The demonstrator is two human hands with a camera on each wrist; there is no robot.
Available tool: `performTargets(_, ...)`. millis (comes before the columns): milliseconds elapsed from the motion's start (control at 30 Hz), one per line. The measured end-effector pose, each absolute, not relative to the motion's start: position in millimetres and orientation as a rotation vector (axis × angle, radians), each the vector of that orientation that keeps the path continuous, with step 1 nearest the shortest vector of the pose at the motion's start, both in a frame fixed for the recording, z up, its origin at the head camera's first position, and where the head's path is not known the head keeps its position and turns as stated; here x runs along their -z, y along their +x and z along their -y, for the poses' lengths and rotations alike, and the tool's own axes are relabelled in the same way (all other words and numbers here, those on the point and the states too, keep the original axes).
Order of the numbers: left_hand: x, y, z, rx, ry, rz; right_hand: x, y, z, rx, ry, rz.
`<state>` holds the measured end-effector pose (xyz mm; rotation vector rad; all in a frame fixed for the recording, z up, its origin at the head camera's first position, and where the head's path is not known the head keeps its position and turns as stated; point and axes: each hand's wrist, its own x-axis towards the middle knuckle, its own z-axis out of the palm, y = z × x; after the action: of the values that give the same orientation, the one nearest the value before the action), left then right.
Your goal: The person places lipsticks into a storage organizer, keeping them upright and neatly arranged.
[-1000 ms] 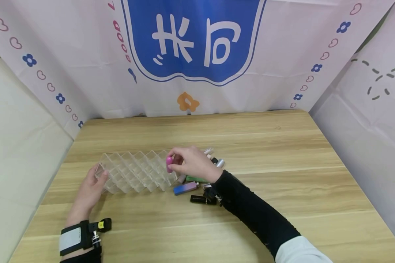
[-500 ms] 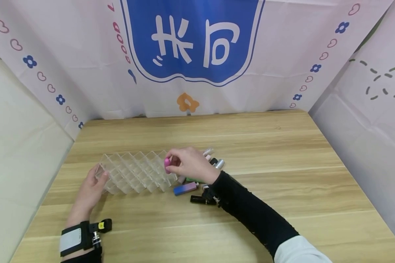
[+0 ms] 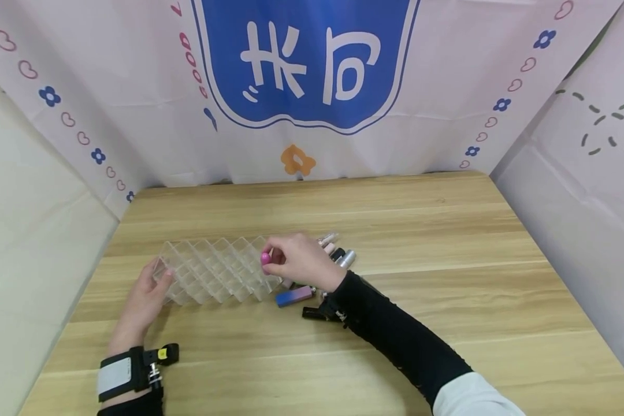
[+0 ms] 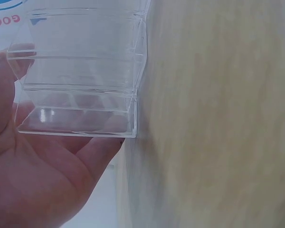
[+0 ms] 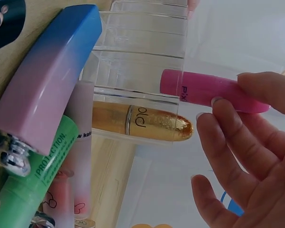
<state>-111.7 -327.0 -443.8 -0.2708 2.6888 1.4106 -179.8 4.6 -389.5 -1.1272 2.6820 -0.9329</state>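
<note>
A clear plastic lipstick organizer (image 3: 208, 271) with diamond-shaped compartments stands on the table, left of centre. My left hand (image 3: 143, 296) grips its left end, thumb on the near top edge and fingers round the side. At the organizer's right end, my right hand (image 3: 305, 260) pinches a bright pink lipstick tube (image 5: 213, 91) between thumb and fingertips. The lower end of that tube is inside a compartment in the right wrist view, while its upper part sticks out above the rim. A gold lipstick tube (image 5: 156, 123) occupies the neighbouring compartment, its rounded top protruding.
Several cosmetic tubes lie right of the organizer, partly under my right wrist: a blue-to-purple tube (image 3: 294, 296), a black tube (image 3: 314, 313), a silver tube (image 3: 347, 259) and a green tube (image 5: 40, 166). White printed cloth (image 3: 437, 69) hangs behind the wooden table (image 3: 421, 225).
The pink tube has gone lower into the organizer, so less of it shows above my fingers. My right hand has shifted slightly left; my left hand keeps its hold.
</note>
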Motion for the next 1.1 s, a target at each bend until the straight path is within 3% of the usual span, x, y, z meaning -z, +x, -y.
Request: performTargets(1100,442,-111,326,-1.421,-0.267,-2.689,402,-177,2,0.782,-1.066,-2.744)
